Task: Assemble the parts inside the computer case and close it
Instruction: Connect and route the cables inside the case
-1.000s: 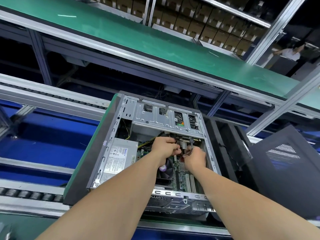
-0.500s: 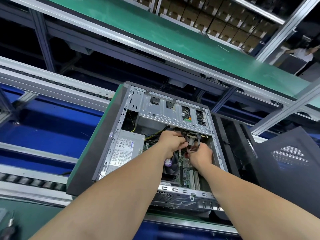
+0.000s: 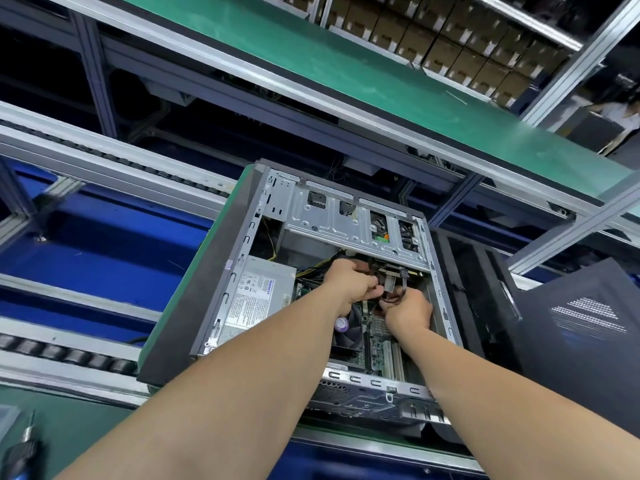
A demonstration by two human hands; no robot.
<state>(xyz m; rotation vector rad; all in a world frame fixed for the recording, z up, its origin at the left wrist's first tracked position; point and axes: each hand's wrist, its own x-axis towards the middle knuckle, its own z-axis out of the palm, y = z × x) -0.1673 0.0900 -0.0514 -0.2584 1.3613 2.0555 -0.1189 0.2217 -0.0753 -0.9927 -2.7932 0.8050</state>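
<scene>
A: What kind of site is shown?
B: A factory assembly line. Roller conveyors (image 3: 86,358) run in aluminium framing (image 3: 581,57) under a green-matted deck (image 3: 346,71). Racks hold stacked cardboard boxes (image 3: 450,46). An open computer case (image 3: 346,220) and an electric screwdriver (image 3: 20,452) occupy the station.

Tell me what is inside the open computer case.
Inside the computer case: a power supply, a metal drive cage, a fan, the motherboard, and dark cables gripped by left hand and right hand. The hands hide the cable ends.
</scene>
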